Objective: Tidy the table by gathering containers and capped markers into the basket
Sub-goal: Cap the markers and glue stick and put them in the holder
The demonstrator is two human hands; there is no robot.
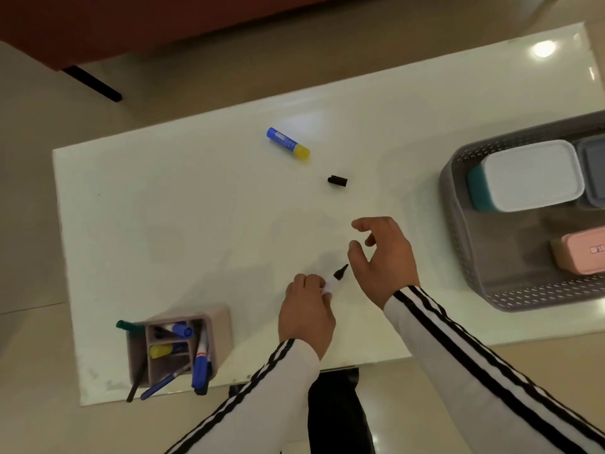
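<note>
The head view looks down on a white tabletop point(196, 208). The left hand point(306, 314) is near the front edge. Its grip is closed tight around a white marker point(334, 281). The marker's black tip is bare and pokes out toward the right hand point(383, 257). The right hand is just beside that tip, and its grip is spread wide with the fingers curled and holding nothing. It floats a little above the tabletop.

The small black cap point(337, 180) lies by itself on the tabletop, farther back than both hands. A glue stick point(288, 143) with a blue body and a yellow end lies on its side even farther back, well apart from the cap.

On the right side sits a grey basket point(458, 231) with little holes in its walls. Inside it is a teal box with a white lid point(528, 175). A grey box point(592, 172) is right beside it at the picture's edge. A pink box point(581, 253) is in the near part of the basket.

At the front left corner stands a pinkish pen holder point(216, 326) with small sections. Blue pens point(201, 358) and a yellow-capped one point(160, 350) sit in it, and some pens lean out over the tabletop's edge. A green marker point(129, 325) sticks out at its left side.

Both sleeves point(458, 348) are white with black stripes.
</note>
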